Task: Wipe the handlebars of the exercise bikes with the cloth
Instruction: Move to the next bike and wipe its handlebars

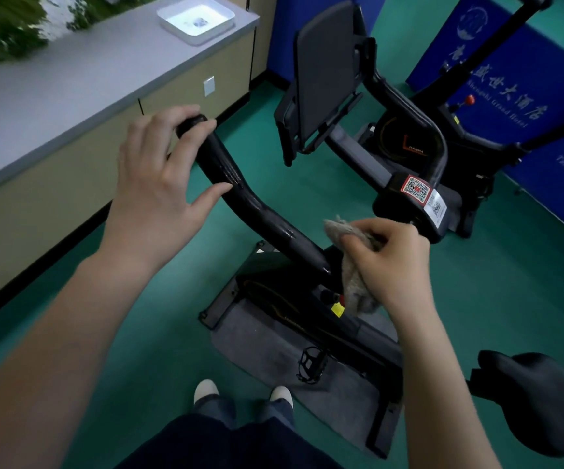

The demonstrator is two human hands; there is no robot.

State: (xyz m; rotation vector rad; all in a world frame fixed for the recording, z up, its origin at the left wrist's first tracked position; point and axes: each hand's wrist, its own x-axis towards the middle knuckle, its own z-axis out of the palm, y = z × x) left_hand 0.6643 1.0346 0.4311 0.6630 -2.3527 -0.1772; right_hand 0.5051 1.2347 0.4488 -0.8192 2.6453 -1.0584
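Wiping stage: the near bike's left handlebar [253, 204] looks wet and streaked along its bend, so I judge the cloth has covered at least part of it; the other bars are not shown clean or dirty
Left hand: the left hand [162, 184] sits at the far end of the handlebar, fingers draped over the tip and thumb stretched toward the bend; whether it truly clasps the bar or only rests there I cannot tell
Right hand: the right hand [389, 262] pinches the cloth [355, 265], bunched between thumb and fingers, just beside the bar's inner end near the stem
Cloth handling: soft, limp, light, probably damp; one tuft sticks up above the knuckles and a tail hangs below the palm, so a gathered fistful will serve better than a loose corner
Bar handling: rigid, fixed to the frame, glossy and likely slippery while wet; wrapping the cloth round the tube and sliding along it should suit
Second bike: another exercise bike [409, 143] stands beyond, its console [324, 69] facing away, near a blue banner [510, 82]
Saddle: a black seat [537, 401] sits at lower right
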